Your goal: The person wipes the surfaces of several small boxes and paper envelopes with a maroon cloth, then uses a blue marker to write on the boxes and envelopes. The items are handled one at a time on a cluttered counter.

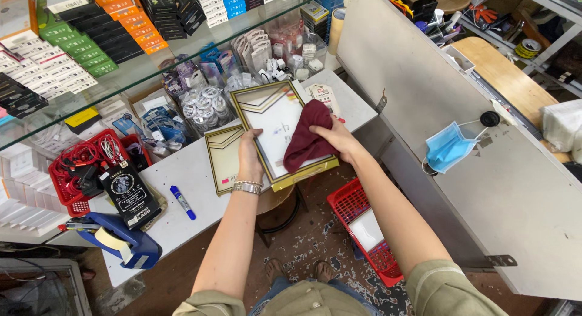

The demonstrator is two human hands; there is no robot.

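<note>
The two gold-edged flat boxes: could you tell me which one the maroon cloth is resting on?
The larger gold-edged box, held up in both hands; the smaller one lies on the table beneath.

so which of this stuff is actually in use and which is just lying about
In use:
- gold-edged flat box, held by left hand
- dark red cloth, pressed on it by right hand

Lying about:
- second flat box
- blue marker
- blue tape dispenser
- red basket of cables
- blue face mask

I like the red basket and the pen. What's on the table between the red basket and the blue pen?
In the head view, a black box lies between the red basket and the blue pen on the white table.
</note>
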